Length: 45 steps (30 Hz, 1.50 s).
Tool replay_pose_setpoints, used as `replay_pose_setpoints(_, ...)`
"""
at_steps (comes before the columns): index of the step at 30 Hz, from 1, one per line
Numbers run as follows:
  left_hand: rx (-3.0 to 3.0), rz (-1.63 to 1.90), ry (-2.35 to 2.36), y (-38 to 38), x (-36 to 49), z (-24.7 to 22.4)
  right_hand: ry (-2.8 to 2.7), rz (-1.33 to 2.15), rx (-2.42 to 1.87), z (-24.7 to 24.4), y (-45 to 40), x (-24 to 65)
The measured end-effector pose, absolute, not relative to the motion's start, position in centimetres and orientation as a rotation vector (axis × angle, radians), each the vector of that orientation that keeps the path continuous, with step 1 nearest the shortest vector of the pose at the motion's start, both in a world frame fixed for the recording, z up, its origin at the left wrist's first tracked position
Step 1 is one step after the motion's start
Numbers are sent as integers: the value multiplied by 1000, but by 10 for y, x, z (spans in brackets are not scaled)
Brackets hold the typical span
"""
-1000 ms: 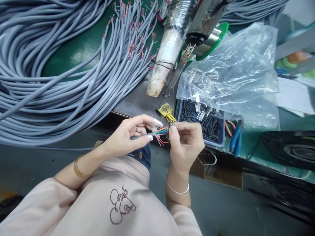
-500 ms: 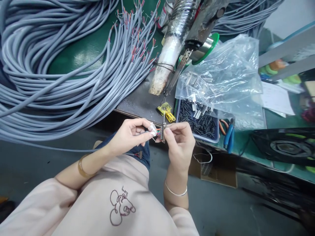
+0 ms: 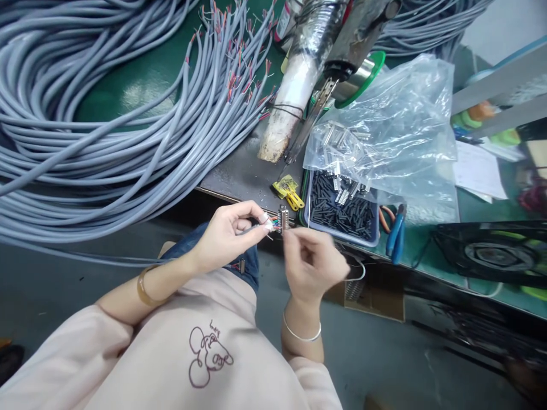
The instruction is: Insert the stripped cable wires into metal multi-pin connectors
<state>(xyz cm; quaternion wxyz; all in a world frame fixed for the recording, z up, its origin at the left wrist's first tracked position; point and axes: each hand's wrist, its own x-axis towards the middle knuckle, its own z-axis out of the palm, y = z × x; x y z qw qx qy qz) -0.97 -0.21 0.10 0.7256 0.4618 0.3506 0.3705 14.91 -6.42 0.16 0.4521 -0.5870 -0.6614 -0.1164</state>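
My left hand pinches the end of a grey cable near my lap, with white-wrapped fingertips at its coloured wires. Those wires run into a metal multi-pin connector just right of the fingertips. Close below and right of the connector is my right hand, blurred, with its fingers curled; whether they hold anything is too smeared to tell. Above the connector a yellow clip lies on the dark mat at the bench edge. A second wired connector rests on my lap.
Grey cables with stripped ends fill the left. A wrapped white tube stands above the clip. Right are a bin of small black tubes, a plastic bag with connectors, blue-handled cutters and a fan.
My right hand has let go of the connector and moved slightly down and right. The connector stays at my left fingertips and shows more fully.
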Motion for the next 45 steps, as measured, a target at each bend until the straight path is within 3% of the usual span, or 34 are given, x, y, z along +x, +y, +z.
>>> replay_pose_setpoints(5, 900, 839, 750, 11, -10, -2, -1157, -201, -1260, -2, -64, 154)
replay_pose_setpoints(11, 894, 856, 740, 22, -8, -1, -1513, -199, -1321, -19, -62, 152)
replay_pose_setpoints(17, 900, 843, 740, 26, -7, -3, -1475, 42, -1454, -12, -61, 150)
replay_pose_setpoints(24, 924, 821, 764, 28, -5, -1, -1600, -223, -1360, -19, -51, 146)
replay_pose_setpoints(34, 1403, 1043, 963, 28, 1, -6, -1536, -196, -1372, -22, -31, 140)
replay_pose_setpoints(45, 1529, 1098, 978, 41, 6, 1, -1502, -184, -1347, -21, -16, 142)
